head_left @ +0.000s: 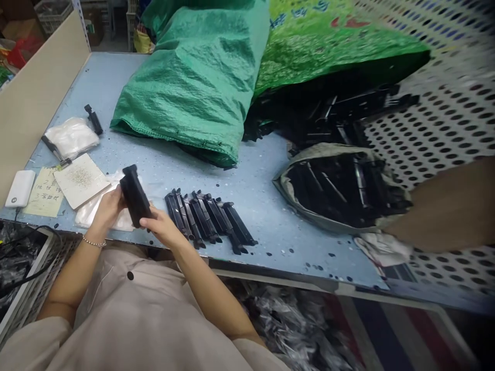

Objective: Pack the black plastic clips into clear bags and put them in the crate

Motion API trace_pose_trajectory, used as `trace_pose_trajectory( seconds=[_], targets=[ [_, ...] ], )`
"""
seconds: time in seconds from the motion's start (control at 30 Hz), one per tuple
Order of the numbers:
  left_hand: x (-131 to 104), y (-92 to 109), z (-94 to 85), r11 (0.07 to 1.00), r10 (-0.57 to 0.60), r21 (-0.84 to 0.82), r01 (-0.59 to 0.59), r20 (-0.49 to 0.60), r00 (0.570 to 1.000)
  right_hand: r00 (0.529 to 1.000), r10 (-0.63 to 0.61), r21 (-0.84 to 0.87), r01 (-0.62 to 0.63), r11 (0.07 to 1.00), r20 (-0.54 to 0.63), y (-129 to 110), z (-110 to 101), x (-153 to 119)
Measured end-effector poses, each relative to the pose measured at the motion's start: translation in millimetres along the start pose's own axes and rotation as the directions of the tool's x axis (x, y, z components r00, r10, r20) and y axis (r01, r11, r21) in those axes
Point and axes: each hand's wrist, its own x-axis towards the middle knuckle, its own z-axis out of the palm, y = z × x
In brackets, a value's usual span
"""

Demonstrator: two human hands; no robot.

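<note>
Both my hands hold a stack of black plastic parts tilted above the front edge of the blue table. My left hand grips its upper left side, and my right hand has its fingers on the lower right end. How many pieces are in the stack I cannot tell. Just right of it, a row of long black plastic parts lies side by side on the table. Beneath and behind my left hand are clear plastic bags, partly hidden by the hand and a white card.
Green woven sacks lie at the back, one spilling black parts. A grey sack full of black parts stands right. At left are a speckled white card, a handwritten note, a white device and a bag bundle.
</note>
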Motion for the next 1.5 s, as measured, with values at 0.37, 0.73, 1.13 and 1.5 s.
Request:
trace_pose_trajectory(
  seconds=[0.37, 0.73, 1.13, 1.5],
  targets=[
    [9, -12, 17.7, 0.966, 0.209, 0.155, -0.206, 0.001, 0.978, 0.970, 0.069, 0.347, 0.017, 0.938, -0.233, -17, -58, -24],
    [24, -24, 74.6, 0.300, 0.490, 0.622, -0.723, 0.550, 0.676, 0.981, 0.167, 0.489, -0.096, 0.867, -0.103, -52, -59, -103],
    [-13, -54, 99.8, 0.198, 0.576, 0.520, -0.831, 0.625, 0.528, 0.944, 0.217, 0.449, -0.087, 0.889, -0.248, -18, -65, -103],
    [-51, -61, 135.5, 0.288, 0.412, 0.266, -0.920, 0.833, 0.370, -0.044, -0.335, -0.310, 0.507, 0.804, -0.941, 18, -148, -132]
  ],
)
